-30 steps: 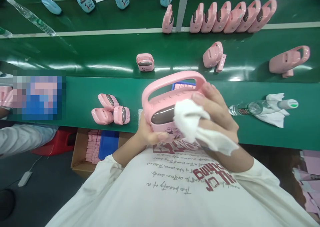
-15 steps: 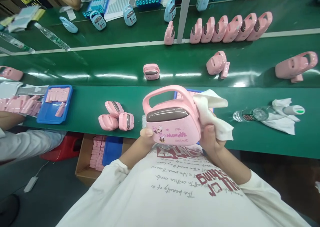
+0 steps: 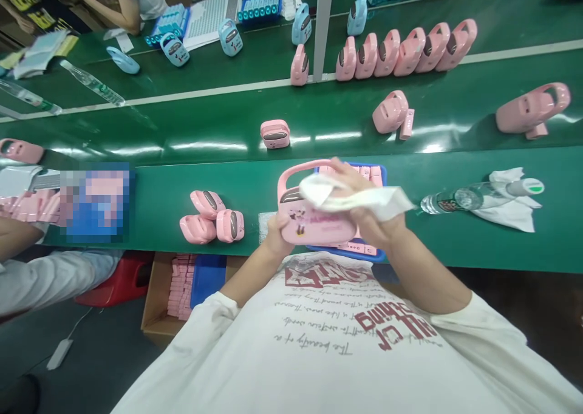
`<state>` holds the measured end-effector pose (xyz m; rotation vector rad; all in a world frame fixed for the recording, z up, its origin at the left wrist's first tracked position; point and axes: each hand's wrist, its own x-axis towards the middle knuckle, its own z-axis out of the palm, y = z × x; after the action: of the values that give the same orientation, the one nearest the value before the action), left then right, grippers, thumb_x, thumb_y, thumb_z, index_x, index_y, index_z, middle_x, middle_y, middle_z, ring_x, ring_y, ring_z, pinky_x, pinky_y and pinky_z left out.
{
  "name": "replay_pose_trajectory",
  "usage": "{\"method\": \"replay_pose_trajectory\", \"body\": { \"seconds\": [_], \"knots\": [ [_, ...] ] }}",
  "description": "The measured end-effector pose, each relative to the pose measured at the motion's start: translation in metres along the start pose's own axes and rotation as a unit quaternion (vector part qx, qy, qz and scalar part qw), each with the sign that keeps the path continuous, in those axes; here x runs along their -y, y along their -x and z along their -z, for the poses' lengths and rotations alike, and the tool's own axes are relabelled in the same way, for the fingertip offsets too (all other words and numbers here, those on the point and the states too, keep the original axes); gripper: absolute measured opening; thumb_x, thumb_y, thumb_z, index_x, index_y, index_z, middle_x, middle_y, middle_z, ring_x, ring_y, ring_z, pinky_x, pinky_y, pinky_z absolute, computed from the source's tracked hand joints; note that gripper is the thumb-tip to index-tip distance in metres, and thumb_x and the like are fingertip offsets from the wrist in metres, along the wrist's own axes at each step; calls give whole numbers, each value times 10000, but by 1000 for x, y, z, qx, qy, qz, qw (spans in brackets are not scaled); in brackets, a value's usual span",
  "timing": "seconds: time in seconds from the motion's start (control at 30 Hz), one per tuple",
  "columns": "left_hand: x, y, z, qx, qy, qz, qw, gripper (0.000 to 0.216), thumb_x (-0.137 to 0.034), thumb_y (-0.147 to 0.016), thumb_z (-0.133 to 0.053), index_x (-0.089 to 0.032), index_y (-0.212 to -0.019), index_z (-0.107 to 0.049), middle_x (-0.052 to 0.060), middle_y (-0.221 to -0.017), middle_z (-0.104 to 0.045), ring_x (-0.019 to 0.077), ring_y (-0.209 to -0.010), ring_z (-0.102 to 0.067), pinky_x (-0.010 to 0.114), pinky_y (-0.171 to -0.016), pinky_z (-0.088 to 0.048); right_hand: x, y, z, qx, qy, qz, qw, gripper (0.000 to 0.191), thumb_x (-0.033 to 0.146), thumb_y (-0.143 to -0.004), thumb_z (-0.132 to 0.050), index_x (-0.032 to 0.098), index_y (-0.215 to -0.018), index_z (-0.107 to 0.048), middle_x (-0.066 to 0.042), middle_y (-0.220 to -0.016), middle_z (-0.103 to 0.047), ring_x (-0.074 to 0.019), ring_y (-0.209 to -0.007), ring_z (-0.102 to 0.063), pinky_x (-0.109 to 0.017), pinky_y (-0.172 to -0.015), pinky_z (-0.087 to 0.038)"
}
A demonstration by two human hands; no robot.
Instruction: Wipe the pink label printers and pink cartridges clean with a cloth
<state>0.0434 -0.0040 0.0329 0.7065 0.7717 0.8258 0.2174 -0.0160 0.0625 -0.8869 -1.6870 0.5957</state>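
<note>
A pink handled case [image 3: 298, 223] with a dark oval window and a printed cartoon figure is held up in front of my chest. My left hand [image 3: 277, 235] grips its lower left side, thumb on the front. In my right hand [image 3: 376, 223] is a white cloth [image 3: 355, 200], pressed over the upper front of the case and hiding much of the window. Beneath the case, a blue tray [image 3: 376, 253] with small pink pieces lies on the green bench, partly covered.
Three pink cases [image 3: 207, 220] sit to the left. A bottle [image 3: 478, 196] lies on a white cloth at the right. More pink cases [image 3: 410, 53] line the far ledge. At the left edge is a co-worker's arm [image 3: 20, 238]. An open carton [image 3: 157, 298] stands below the bench.
My right hand has brought the white cloth from the case's right side onto its front. The case has tilted and dropped slightly, and the blue tray behind it shows more.
</note>
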Motion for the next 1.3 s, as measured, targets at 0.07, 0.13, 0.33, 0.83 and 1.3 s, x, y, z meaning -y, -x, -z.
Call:
{"method": "replay_pose_trajectory", "body": {
  "seconds": [0.07, 0.13, 0.33, 0.83, 1.3],
  "knots": [
    [-5, 0, -5, -4, 66, 38, 997, 666, -685, -576, -526, -185, -1004, -628, 68, -838, -712, 269, -745, -665, 344, -558, -512, -14, 3, -3, -160, -64, -92, 981, 409, 472, -966, -318, 237, -1093, -629, -44, -1156, -668, -209, -1168, -589, -440, -1009, -469],
    [-11, 0, -9, 19, 128, 110, 985, 649, -700, -595, -514, -188, -978, -624, 54, -767, -693, 223, -612, -638, 275, -436, -442, -25, 8, -8, -289, -137, -213, 923, 393, 511, -926, -408, 214, -1049, -634, -40, -1021, -701, -199, -1051, -649, -391, -918, -523],
    [-18, -9, -6, 68, 191, 231, 952, 742, -737, -620, -517, -158, -1075, -610, 92, -784, -692, 232, -650, -672, 228, -436, -431, -33, 17, -11, -234, -283, -454, 812, 470, 621, -657, -705, 196, -855, -675, -31, -782, -712, -220, -833, -683, -321, -713, -547],
    [2, -25, 2, 58, 107, 284, 951, 753, -698, -703, -522, -132, -1198, -533, 87, -772, -693, 223, -632, -686, 220, -456, -474, -60, 15, 7, -110, -323, -541, 768, 614, 797, -666, -545, 199, -770, -635, -77, -746, -686, -281, -892, -653, -360, -727, -531],
    [12, -69, 3, 110, -489, -2, 865, 694, -530, -790, -597, -154, -1344, -417, 160, -1316, -527, 254, -1070, -587, 390, -885, -490, -83, 54, 54, -187, 8, -461, 867, 305, 439, -599, -701, 196, -602, -516, 16, -576, -530, -118, -552, -502, -233, -453, -421]
  ]
}}
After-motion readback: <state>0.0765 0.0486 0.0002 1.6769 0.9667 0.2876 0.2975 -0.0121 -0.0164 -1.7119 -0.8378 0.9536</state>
